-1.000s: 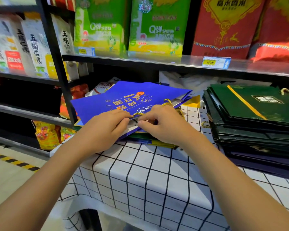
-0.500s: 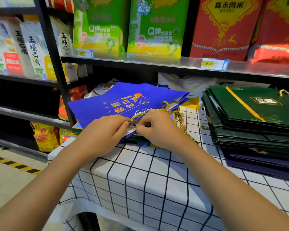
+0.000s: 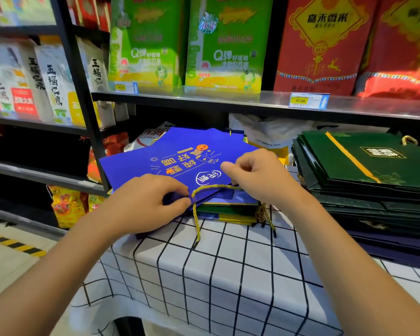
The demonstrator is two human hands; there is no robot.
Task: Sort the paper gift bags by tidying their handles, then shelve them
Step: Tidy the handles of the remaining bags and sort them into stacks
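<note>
While the blue gift bag [image 3: 180, 161] lies flat atop a small pile at the back of the checked table [image 3: 228, 275], near its left edge, the left hand [image 3: 141, 204] pinches the bag's near edge where the gold rope handle [image 3: 214, 189] begins. The right hand [image 3: 260, 175] pinches the handle's other end. A stack of dark green bags [image 3: 364, 170] sits toward the table's right edge.

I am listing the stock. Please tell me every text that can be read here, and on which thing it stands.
"45.00": yellow price tag on the shelf edge.
"高禾香米": red rice bag.
"Q弹": both green bags; their smaller print is blurred.
"五福": white bags, partly readable.
Blue gift bag: orange characters upside down, not surely readable.
Dark green bag label: too blurred.
</note>
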